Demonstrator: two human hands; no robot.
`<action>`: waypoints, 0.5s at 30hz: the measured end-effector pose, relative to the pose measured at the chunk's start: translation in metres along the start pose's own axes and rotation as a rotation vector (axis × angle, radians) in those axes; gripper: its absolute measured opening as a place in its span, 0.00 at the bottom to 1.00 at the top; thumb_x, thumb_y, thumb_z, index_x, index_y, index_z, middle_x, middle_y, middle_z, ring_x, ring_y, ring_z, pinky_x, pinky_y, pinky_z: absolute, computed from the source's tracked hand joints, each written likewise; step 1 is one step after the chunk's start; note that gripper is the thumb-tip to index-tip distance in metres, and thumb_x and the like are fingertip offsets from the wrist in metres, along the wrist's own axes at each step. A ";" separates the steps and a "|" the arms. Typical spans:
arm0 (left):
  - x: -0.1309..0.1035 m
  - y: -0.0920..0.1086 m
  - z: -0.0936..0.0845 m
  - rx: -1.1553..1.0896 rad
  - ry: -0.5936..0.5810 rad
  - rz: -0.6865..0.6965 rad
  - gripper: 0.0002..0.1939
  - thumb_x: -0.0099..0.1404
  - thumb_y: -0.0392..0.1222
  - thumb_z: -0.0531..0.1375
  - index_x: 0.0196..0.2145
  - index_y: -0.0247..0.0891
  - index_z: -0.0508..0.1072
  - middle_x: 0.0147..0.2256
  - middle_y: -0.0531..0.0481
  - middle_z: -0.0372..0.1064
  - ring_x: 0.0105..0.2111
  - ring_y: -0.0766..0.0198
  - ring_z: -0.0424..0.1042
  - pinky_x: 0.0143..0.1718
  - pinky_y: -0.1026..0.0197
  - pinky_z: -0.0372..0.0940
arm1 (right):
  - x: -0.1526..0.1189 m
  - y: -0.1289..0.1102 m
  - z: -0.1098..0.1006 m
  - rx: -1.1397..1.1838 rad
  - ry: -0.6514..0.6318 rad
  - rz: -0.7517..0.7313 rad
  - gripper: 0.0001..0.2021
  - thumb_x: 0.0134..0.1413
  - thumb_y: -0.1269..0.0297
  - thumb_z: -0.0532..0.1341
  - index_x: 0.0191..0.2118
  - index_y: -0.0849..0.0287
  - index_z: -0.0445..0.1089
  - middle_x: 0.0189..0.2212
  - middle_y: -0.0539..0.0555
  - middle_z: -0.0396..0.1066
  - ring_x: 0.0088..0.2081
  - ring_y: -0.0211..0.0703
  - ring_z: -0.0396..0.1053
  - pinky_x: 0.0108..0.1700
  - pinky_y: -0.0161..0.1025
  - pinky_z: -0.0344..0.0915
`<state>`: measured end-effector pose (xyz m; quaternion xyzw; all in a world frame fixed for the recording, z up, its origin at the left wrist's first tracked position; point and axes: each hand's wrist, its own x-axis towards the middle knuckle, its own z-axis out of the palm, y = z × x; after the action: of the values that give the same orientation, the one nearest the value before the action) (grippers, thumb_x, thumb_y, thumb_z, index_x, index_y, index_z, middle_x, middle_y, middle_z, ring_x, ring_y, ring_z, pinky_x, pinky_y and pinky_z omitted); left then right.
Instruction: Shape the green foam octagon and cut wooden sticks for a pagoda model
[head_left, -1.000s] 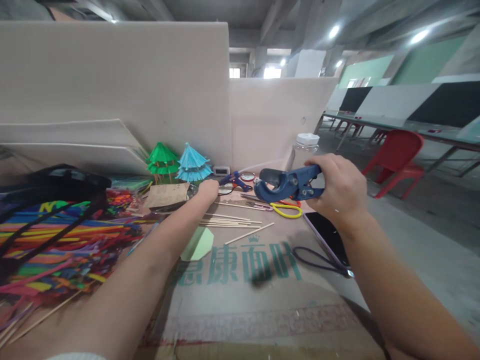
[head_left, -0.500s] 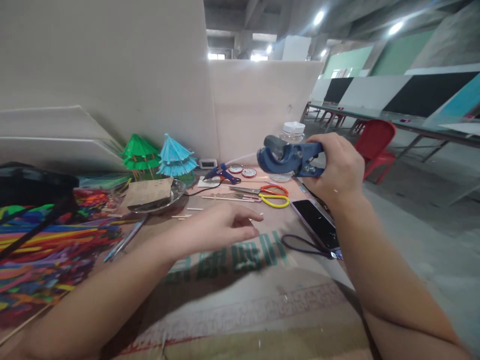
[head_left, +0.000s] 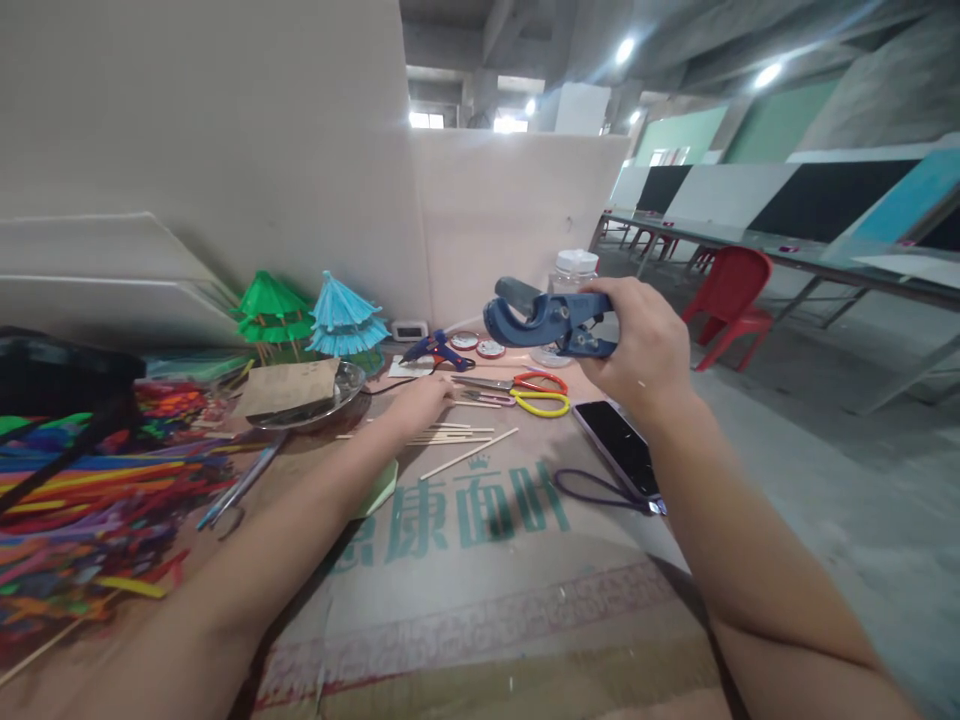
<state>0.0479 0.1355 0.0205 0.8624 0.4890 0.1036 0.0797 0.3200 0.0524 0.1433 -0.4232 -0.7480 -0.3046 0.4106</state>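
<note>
Close by, brown card with big green letters covers the surface (head_left: pixel 480 655). On the left lies a messy heap of bright strips (head_left: pixel 67 490). On the right is a phone (head_left: pixel 619 445) with a dark screen. A bit of pale green paper (head_left: pixel 384 488) pokes out from behind the left arm. Thin wooden sticks (head_left: pixel 450 438) lie past it, in the middle of the surface, and one lies slanted a little apart.

The right hand (head_left: pixel 641 340) is up in the air with a blue cutter (head_left: pixel 551 322). Its fingers are curled round the handles, and the cutter's mouth points left with a gap in it. The left hand (head_left: pixel 427 405) reaches out just past the sticks. Its fingers are bent, but I can't tell how wide apart they are or if they have hold of anything.

Next to the left fingers are scissors (head_left: pixel 512 385) with red and yellow handles. Farther back sit a blue glue gun (head_left: pixel 442 350) and two little paper roofs, one green (head_left: pixel 274 305) and one blue (head_left: pixel 346 315). A clear jar with a white lid (head_left: pixel 576 262) stands behind the cutter.
</note>
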 end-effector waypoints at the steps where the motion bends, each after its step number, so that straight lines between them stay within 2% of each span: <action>1: -0.001 0.001 0.001 -0.010 0.008 -0.006 0.18 0.71 0.46 0.60 0.54 0.36 0.70 0.53 0.42 0.69 0.48 0.55 0.73 0.49 0.47 0.72 | 0.000 0.000 0.000 0.003 -0.002 0.003 0.19 0.48 0.68 0.61 0.49 0.57 0.67 0.42 0.59 0.75 0.43 0.56 0.71 0.45 0.48 0.66; 4: -0.007 0.007 -0.009 -0.049 0.073 -0.049 0.13 0.72 0.45 0.59 0.49 0.34 0.73 0.46 0.44 0.73 0.43 0.57 0.74 0.46 0.51 0.72 | 0.000 -0.001 -0.001 0.020 -0.006 0.015 0.21 0.46 0.69 0.61 0.49 0.56 0.67 0.43 0.59 0.75 0.44 0.56 0.71 0.46 0.48 0.67; 6: -0.018 0.014 -0.029 -0.079 0.164 -0.082 0.11 0.74 0.42 0.54 0.46 0.35 0.73 0.39 0.45 0.75 0.38 0.58 0.74 0.43 0.54 0.70 | -0.001 -0.002 0.000 0.046 0.005 0.011 0.23 0.44 0.70 0.61 0.50 0.56 0.66 0.44 0.59 0.74 0.45 0.57 0.71 0.47 0.48 0.67; 8: -0.038 0.024 -0.055 -0.112 0.286 -0.095 0.13 0.75 0.41 0.49 0.47 0.37 0.72 0.38 0.46 0.75 0.37 0.58 0.74 0.40 0.57 0.68 | -0.002 -0.004 0.003 0.092 0.024 -0.004 0.25 0.42 0.70 0.61 0.51 0.56 0.66 0.43 0.59 0.74 0.44 0.57 0.71 0.47 0.48 0.67; 10: -0.064 0.035 -0.081 -0.168 0.440 -0.087 0.15 0.76 0.44 0.46 0.50 0.40 0.69 0.40 0.48 0.74 0.38 0.59 0.73 0.39 0.59 0.67 | -0.004 -0.006 0.008 0.136 0.028 -0.019 0.23 0.42 0.70 0.61 0.49 0.56 0.66 0.40 0.59 0.73 0.42 0.56 0.71 0.45 0.47 0.68; 11: -0.077 0.039 -0.091 -0.288 0.546 -0.060 0.15 0.76 0.46 0.48 0.48 0.40 0.70 0.39 0.48 0.74 0.37 0.59 0.73 0.38 0.60 0.66 | -0.005 -0.008 0.011 0.144 0.027 -0.029 0.22 0.43 0.69 0.61 0.48 0.57 0.66 0.39 0.59 0.73 0.41 0.56 0.71 0.44 0.47 0.68; 13: -0.102 0.047 -0.102 -0.477 0.656 -0.007 0.14 0.75 0.50 0.50 0.45 0.42 0.71 0.37 0.50 0.74 0.35 0.61 0.73 0.35 0.61 0.66 | -0.007 -0.012 0.018 0.135 0.030 -0.067 0.19 0.45 0.69 0.61 0.47 0.57 0.65 0.38 0.59 0.72 0.41 0.55 0.71 0.44 0.47 0.68; 15: -0.119 0.052 -0.105 -0.564 0.674 0.046 0.14 0.75 0.50 0.51 0.43 0.42 0.72 0.34 0.52 0.73 0.33 0.62 0.71 0.33 0.62 0.64 | -0.009 -0.018 0.024 0.121 0.037 -0.114 0.19 0.46 0.70 0.60 0.47 0.58 0.65 0.39 0.60 0.72 0.42 0.56 0.70 0.46 0.48 0.68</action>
<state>0.0046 0.0109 0.1220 0.7355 0.4210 0.5104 0.1457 0.2985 0.0602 0.1224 -0.3489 -0.7802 -0.2895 0.4310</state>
